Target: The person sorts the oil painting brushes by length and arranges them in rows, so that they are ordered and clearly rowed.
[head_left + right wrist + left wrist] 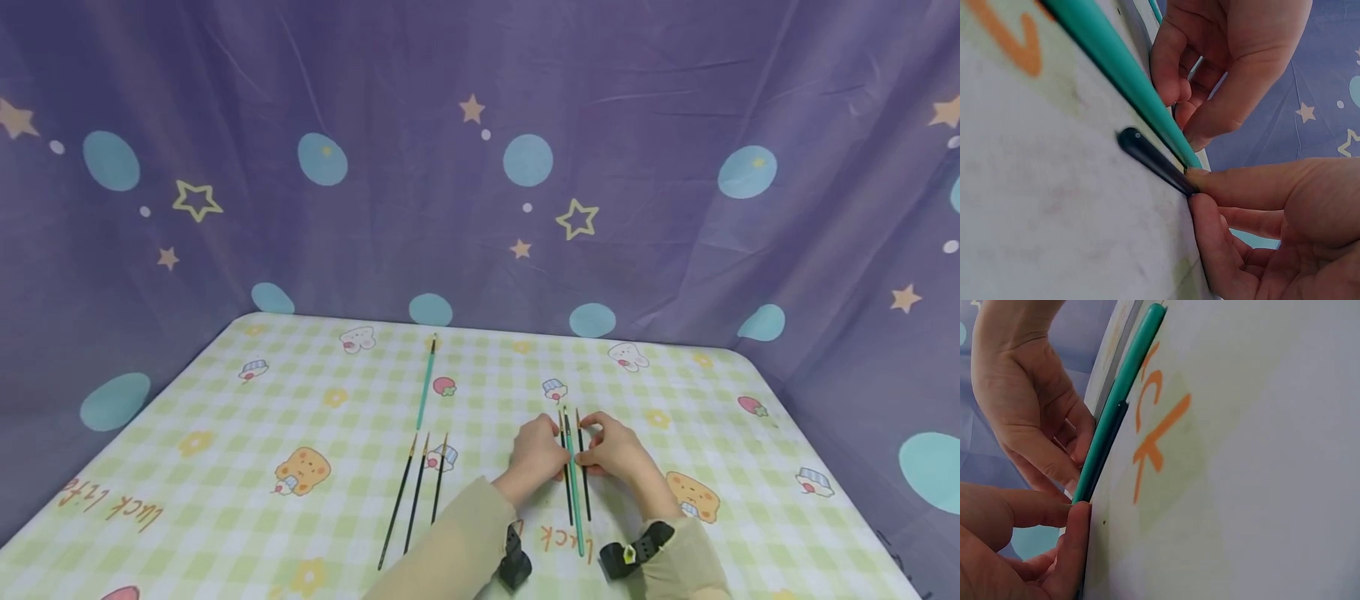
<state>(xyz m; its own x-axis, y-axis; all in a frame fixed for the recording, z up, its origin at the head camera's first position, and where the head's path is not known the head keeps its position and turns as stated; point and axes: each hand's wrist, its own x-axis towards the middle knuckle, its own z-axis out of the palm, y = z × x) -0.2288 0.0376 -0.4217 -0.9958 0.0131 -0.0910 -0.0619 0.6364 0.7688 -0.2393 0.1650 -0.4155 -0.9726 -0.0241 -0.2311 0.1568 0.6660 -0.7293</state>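
My left hand [538,450] pinches a black-handled paintbrush [568,497] between thumb and fingers, low over the cloth. A thicker green-handled paintbrush [578,525] lies against it, between the two hands; in the left wrist view the green handle [1124,381] runs alongside the black one [1110,431]. Opposite, my right hand [615,450] pinches another black paintbrush [585,492] just right of the green one. Its rounded handle end [1132,137] juts from between thumb and finger in the right wrist view. All three brushes point tip-away, nearly parallel.
Several black paintbrushes [397,504] lie side by side left of my left forearm. Beyond them another green paintbrush [426,383] lies toward the far edge. A checked, printed cloth [225,467] covers the table, and a purple curtain [390,233] hangs around it.
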